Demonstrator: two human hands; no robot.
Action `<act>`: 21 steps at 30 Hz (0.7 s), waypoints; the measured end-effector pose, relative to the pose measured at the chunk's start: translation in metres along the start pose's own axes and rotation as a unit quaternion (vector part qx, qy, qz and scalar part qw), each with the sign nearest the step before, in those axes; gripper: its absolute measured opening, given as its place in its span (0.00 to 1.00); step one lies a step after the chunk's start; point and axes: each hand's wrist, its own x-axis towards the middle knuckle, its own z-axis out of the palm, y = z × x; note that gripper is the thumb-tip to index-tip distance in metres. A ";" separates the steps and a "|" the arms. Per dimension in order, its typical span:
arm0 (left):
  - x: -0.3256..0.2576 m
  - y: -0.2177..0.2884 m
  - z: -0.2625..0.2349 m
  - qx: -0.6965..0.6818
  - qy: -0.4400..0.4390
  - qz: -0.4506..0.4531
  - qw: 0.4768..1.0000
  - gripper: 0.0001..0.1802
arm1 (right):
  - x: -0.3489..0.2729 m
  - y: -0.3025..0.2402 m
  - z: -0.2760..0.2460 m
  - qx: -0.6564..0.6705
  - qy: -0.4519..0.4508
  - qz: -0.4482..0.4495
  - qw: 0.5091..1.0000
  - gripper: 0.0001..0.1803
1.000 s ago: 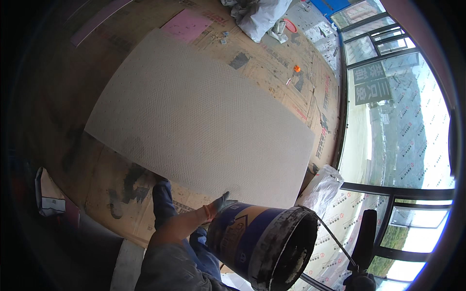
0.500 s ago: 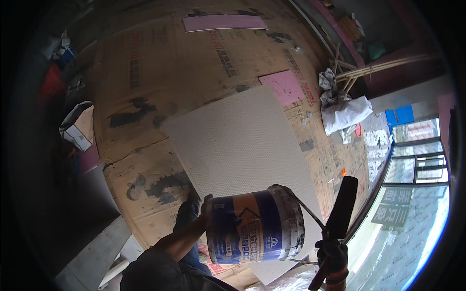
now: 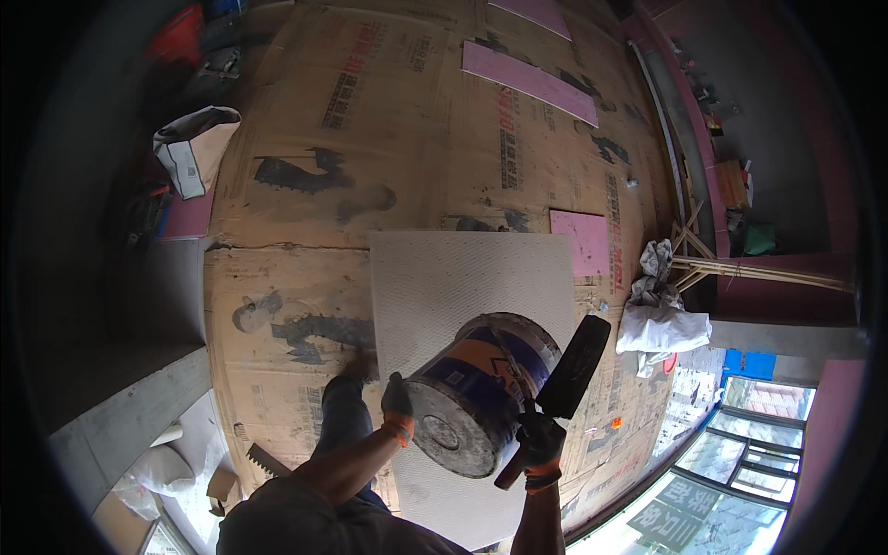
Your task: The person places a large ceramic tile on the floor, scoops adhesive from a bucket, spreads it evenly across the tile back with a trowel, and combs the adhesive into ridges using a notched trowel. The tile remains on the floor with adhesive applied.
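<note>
A blue and orange bucket [image 3: 478, 388] crusted with grey mortar hangs tilted in front of me. My left hand [image 3: 397, 409], in a grey and orange glove, presses against its lower side near the base. My right hand [image 3: 536, 448], also gloved, grips the wire bail of the bucket together with the wooden handle of a dark flat trowel [image 3: 575, 366], whose blade points up and to the right. Below the bucket lies a large pale textured tile [image 3: 460, 287] flat on the floor.
Printed cardboard sheets [image 3: 388, 139] cover the floor. Pink foam boards [image 3: 529, 81] lie farther off, and a smaller pink piece [image 3: 580, 242] touches the tile's right edge. A white bag [image 3: 196, 146] stands at left, crumpled white sacks [image 3: 659, 326] at right, a notched trowel [image 3: 268, 460] near my leg.
The view has swung, so the tile now lies square below me. The bucket has tipped further, its base turned toward me, with both hands still on it.
</note>
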 end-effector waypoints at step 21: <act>-0.104 -0.250 -0.113 0.291 -0.015 -0.004 0.957 0.22 | -0.262 0.059 -0.104 -0.021 0.128 0.214 0.968 0.05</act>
